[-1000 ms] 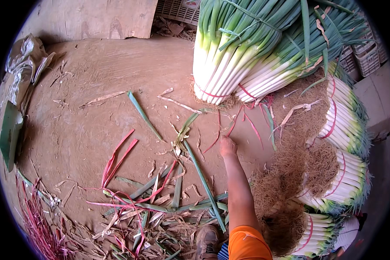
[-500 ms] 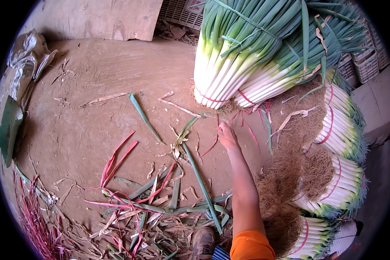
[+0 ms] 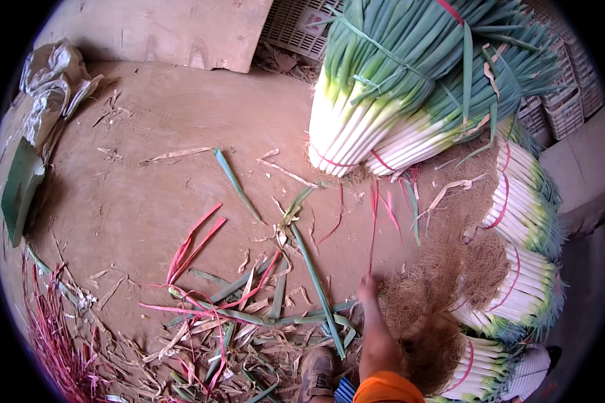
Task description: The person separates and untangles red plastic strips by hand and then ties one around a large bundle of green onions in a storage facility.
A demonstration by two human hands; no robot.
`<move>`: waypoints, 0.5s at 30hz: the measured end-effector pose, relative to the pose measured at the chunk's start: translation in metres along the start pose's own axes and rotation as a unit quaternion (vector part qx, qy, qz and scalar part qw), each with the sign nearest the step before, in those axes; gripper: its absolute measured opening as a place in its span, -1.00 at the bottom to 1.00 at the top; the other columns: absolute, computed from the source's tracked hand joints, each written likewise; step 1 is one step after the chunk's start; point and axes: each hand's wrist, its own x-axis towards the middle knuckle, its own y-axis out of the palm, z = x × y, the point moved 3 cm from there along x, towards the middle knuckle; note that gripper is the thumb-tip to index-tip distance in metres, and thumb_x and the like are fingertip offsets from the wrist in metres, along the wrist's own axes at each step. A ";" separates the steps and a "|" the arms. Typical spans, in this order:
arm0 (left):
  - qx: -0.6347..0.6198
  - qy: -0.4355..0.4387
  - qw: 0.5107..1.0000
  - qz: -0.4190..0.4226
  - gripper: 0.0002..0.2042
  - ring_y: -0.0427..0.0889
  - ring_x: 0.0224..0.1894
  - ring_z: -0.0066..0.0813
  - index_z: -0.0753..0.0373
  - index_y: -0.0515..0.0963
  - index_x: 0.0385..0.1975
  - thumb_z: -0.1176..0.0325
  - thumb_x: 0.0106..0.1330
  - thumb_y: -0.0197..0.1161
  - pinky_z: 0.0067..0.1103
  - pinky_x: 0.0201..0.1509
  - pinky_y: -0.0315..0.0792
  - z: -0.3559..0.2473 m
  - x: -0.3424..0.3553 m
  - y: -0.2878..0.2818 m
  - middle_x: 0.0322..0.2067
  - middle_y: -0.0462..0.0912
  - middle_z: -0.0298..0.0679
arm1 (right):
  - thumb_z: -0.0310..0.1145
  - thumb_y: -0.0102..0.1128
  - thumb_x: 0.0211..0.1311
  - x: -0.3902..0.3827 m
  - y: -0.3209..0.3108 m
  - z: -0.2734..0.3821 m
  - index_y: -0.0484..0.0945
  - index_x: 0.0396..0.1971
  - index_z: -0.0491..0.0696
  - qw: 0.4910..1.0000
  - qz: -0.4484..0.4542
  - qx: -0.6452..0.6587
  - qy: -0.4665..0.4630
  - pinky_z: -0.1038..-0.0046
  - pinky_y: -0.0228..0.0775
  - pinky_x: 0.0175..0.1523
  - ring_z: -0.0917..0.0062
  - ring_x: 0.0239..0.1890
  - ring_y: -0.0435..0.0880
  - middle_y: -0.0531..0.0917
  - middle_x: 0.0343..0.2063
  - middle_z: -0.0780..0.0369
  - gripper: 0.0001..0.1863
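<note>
My right hand (image 3: 368, 287) is closed on the end of a thin red strap (image 3: 372, 228). The strap runs straight from my fingers up to the root end of a large bundle of long green onions (image 3: 356, 121), tied with red near the roots and green bands higher up. Beside it, partly beneath, lies a second bundle of green onions (image 3: 410, 138) with a red tie. Other loose red straps (image 3: 391, 215) trail from under the bundles. My left hand is out of view.
More tied green onion bundles (image 3: 511, 208) line the right side, roots inward. Loose red strips (image 3: 193, 245), leaves and dry husks litter the floor. Plastic crates (image 3: 563, 111) stand at the back right, a board (image 3: 148, 33) at the back left. My shoe (image 3: 317, 376) shows below.
My right hand has drawn back toward me from beside the big bundle, pulling the red strap out straight. The onion bundles look unmoved; the view has shifted slightly.
</note>
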 end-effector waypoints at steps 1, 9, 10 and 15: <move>0.007 0.010 1.000 -0.007 -0.87 0.38 -0.51 -0.66 0.27 0.49 -0.40 0.35 0.29 0.09 -0.67 -0.45 0.31 0.001 -0.005 0.000 -0.55 0.48 -0.37 | -0.34 0.07 0.11 -0.039 0.002 0.004 0.41 -0.10 -0.22 0.999 -0.032 -0.030 0.024 0.15 0.38 -0.08 0.07 -0.21 0.56 0.56 -0.31 -0.08 -0.62; 0.055 0.090 0.994 0.017 -0.86 0.41 -0.55 -0.58 0.29 0.51 -0.38 0.36 0.29 0.07 -0.60 -0.47 0.33 -0.067 -0.066 0.009 -0.60 0.50 -0.34 | -0.30 0.06 0.19 -0.120 0.010 0.084 0.42 -0.34 -0.20 0.952 0.303 0.008 -0.034 0.26 0.38 -0.27 0.15 -0.43 0.56 0.55 -0.53 0.01 -0.77; 0.055 0.140 0.989 0.002 -0.87 0.40 -0.56 -0.61 0.29 0.51 -0.40 0.37 0.27 0.08 -0.61 -0.50 0.31 -0.068 -0.075 0.007 -0.61 0.49 -0.33 | -0.26 0.08 0.18 -0.164 0.005 0.110 0.43 -0.38 -0.17 0.945 0.281 0.072 -0.151 0.20 0.38 -0.28 0.11 -0.39 0.56 0.55 -0.50 0.00 -0.76; -0.081 0.174 0.980 -0.056 -0.76 0.49 -0.54 -0.56 0.32 0.48 -0.49 0.25 0.27 0.10 -0.63 -0.41 0.38 -0.034 -0.098 -0.006 -0.59 0.53 -0.33 | -0.31 -0.03 0.27 -0.335 -0.074 0.265 0.27 -0.36 -0.13 0.828 0.296 0.115 -0.462 0.26 0.32 -0.31 0.11 -0.37 0.49 0.45 -0.49 0.01 -0.81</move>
